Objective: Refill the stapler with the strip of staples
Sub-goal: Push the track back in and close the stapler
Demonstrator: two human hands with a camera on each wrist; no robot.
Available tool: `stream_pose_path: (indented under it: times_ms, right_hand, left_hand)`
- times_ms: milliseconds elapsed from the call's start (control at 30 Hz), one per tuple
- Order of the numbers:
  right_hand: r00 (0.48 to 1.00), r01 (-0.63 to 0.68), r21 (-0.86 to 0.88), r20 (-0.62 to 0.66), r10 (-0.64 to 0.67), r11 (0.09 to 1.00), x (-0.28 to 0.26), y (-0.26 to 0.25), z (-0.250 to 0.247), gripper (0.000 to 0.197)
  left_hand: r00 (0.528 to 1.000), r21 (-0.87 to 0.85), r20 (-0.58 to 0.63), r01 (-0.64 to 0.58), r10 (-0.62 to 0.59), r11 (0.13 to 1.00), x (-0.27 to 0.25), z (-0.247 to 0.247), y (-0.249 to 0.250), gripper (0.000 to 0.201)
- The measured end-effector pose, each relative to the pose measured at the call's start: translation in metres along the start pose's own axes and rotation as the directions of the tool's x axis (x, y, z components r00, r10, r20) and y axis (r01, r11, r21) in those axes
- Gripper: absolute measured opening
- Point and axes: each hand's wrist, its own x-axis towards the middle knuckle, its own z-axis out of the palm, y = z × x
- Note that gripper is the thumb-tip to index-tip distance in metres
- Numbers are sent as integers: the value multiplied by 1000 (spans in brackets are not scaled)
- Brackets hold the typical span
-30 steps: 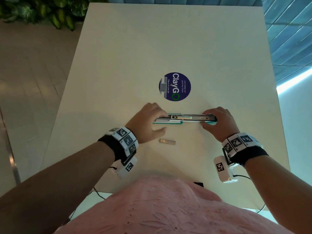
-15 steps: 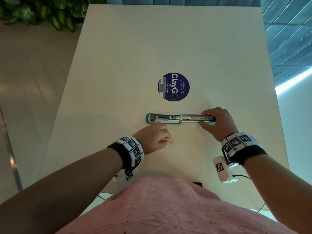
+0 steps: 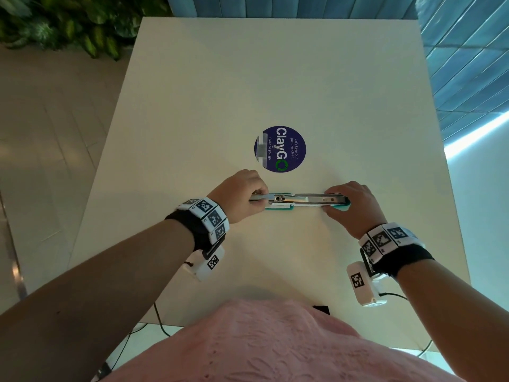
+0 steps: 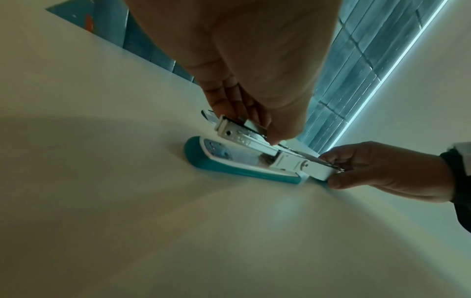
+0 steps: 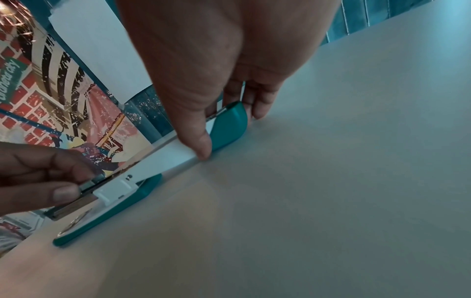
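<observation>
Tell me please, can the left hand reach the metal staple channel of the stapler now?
Probably yes. The left hand already pinches the strip of staples at the open channel's end, and nothing blocks it; the right hand holds the stapler at the far end.

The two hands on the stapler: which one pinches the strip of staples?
The left hand pinches the strip of staples over the stapler; the right hand only grips its teal end.

stapler [image 3: 305, 201]: teal base, white and silver metal top
tabletop [image 3: 275, 78]: cream
round sticker [image 3: 280, 149]: navy, white lettering, green symbol
wristbands [image 3: 209, 216]: black-and-white squares
</observation>
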Motion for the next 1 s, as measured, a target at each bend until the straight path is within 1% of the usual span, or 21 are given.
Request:
stream_pose_path:
  times_ms: [200,600,667,733,800,867,1000]
  right_hand:
    - [1000,-1,5,3,1,1000,-1,-1,-2,30]
    - [1000,0,-20,20,1,1000,0,0,-2,30]
    - [1000,0,-22,20,0,1000,0,0,-2,30]
    - [1000,3,-25,22,-3,1000,-1,0,-2,30]
    - [1000,5,-27,27,-4,1000,-1,0,-2,31]
    - [1000,7,-30,28,-6,1000,-1,0,-2,32]
    - [1000,5,-34,22,-4,999,-1,1,-2,33]
  left_hand:
    - [999,-2,34,-5,5,1000,-1,-5,-4,6]
    - [999,-4,37,22,-22,1000,-5,-5,-9,14]
    - [999,-16,9,49,-48,999,-8,-3,-13,23]
    - [995,-26,-28,96,-96,995,-13,-1,-19,37]
    - [989,-25,-35,141,-142,990,-20,0,-26,46]
    - [985,-36,-30,168,-169,985,-25,1,-29,46]
    - [981,-93,-57,181,-187,979,-27,0,-32,37]
